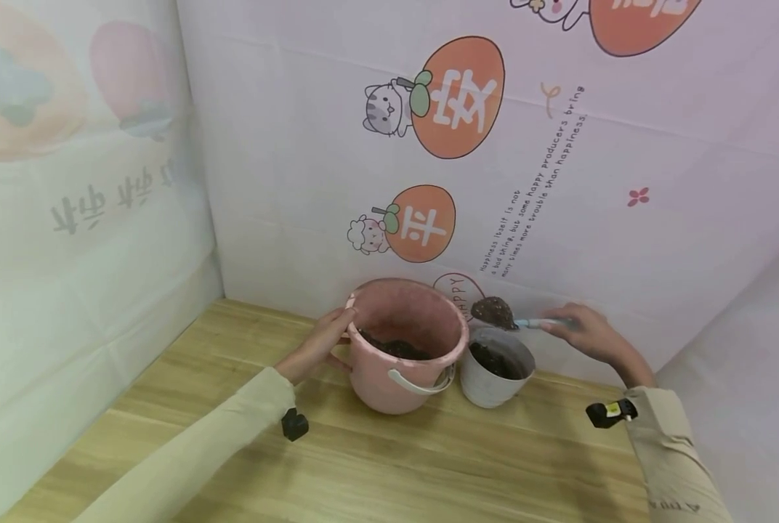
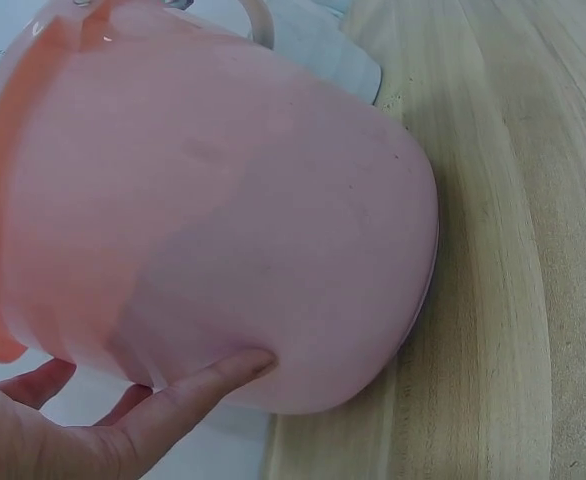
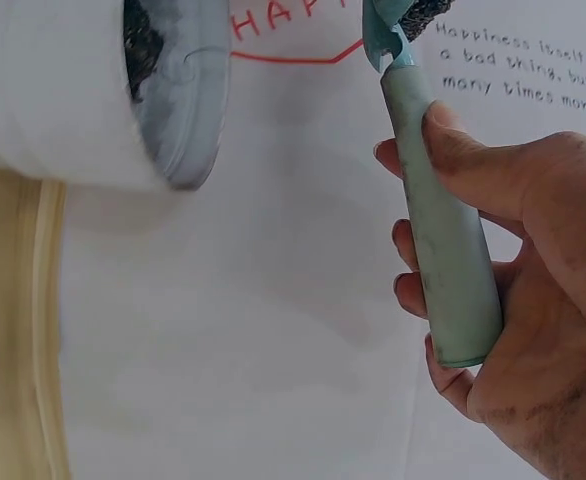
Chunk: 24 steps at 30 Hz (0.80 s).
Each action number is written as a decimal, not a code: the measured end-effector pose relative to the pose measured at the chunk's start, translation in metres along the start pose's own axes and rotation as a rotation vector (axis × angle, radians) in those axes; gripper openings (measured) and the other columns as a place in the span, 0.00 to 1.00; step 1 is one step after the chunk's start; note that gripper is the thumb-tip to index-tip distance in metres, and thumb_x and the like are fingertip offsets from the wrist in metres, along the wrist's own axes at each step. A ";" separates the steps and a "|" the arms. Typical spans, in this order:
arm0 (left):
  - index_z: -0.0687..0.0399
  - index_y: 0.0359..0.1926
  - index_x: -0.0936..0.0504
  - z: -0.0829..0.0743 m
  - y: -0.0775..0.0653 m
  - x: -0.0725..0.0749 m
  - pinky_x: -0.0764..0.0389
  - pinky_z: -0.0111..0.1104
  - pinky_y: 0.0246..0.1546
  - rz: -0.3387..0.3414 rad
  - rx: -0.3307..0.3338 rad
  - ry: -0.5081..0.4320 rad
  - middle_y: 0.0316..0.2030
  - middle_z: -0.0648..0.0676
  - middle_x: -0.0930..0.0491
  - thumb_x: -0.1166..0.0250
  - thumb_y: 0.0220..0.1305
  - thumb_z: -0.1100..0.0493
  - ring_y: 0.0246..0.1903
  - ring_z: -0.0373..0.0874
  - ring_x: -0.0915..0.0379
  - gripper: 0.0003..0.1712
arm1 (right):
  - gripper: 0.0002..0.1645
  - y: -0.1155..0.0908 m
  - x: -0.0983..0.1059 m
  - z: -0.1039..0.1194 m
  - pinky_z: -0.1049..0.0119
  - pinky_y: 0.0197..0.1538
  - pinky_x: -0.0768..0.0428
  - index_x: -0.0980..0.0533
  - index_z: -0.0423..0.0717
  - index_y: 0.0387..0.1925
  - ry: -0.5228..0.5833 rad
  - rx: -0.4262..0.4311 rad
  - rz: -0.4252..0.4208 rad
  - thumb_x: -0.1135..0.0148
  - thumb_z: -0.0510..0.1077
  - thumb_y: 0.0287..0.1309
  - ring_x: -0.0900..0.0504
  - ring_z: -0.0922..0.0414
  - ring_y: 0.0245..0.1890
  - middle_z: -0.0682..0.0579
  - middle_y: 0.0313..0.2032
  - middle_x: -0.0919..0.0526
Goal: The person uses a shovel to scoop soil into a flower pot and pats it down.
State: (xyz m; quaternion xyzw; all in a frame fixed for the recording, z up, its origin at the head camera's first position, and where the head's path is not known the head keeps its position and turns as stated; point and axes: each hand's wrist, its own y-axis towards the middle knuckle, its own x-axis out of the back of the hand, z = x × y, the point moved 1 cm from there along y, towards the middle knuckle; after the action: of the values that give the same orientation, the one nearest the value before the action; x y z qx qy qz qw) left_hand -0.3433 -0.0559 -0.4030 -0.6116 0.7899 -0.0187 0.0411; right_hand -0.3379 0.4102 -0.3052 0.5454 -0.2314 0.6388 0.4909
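A pink bucket (image 1: 389, 385) with dark soil (image 1: 399, 349) inside stands on the wooden table. At its left side my left hand (image 1: 329, 335) grips it near the rim; in the left wrist view the thumb (image 2: 213, 385) lies against the bucket's wall. My right hand (image 1: 582, 330) holds a garden trowel by its light blue-green handle (image 3: 443, 220), fingers wrapped round it. Dark soil is heaped on the trowel's blade (image 1: 494, 312), above the back rim of a white pot (image 1: 487, 388). The pot also contains dark soil (image 1: 494, 361).
Right beside the bucket, the pot stands close to the white printed backdrop (image 1: 298, 181). Another white sheet (image 1: 89, 290) hangs along the left. The bucket's white carrying handle (image 1: 422, 385) hangs down at the front, towards the pot. Bare wood (image 1: 363, 465) shows in front.
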 end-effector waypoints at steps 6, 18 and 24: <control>0.59 0.80 0.42 0.001 -0.002 0.001 0.10 0.62 0.39 0.000 -0.010 -0.003 0.73 0.71 0.39 0.50 0.80 0.43 0.71 0.72 0.38 0.38 | 0.16 -0.007 -0.003 -0.009 0.56 0.44 0.18 0.16 0.32 0.52 -0.002 -0.028 0.018 0.37 0.41 0.73 0.19 0.45 0.46 0.40 0.45 0.13; 0.59 0.79 0.40 0.001 -0.002 0.001 0.10 0.61 0.39 -0.010 -0.011 0.006 0.73 0.71 0.38 0.49 0.80 0.43 0.70 0.72 0.37 0.37 | 0.17 -0.020 -0.008 -0.020 0.55 0.36 0.32 0.16 0.32 0.51 -0.163 -0.054 -0.011 0.33 0.42 0.70 0.25 0.51 0.35 0.45 0.36 0.16; 0.59 0.77 0.37 0.000 -0.003 0.000 0.09 0.60 0.38 -0.009 -0.021 -0.002 0.72 0.70 0.37 0.50 0.80 0.43 0.70 0.71 0.36 0.35 | 0.14 -0.023 -0.008 -0.012 0.51 0.36 0.45 0.13 0.38 0.47 -0.328 -0.078 -0.087 0.29 0.43 0.65 0.33 0.50 0.31 0.47 0.31 0.23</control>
State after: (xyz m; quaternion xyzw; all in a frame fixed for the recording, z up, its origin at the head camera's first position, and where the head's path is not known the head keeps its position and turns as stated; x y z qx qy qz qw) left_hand -0.3409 -0.0568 -0.4024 -0.6156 0.7872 -0.0102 0.0354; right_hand -0.3238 0.4266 -0.3215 0.6325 -0.3090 0.5099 0.4945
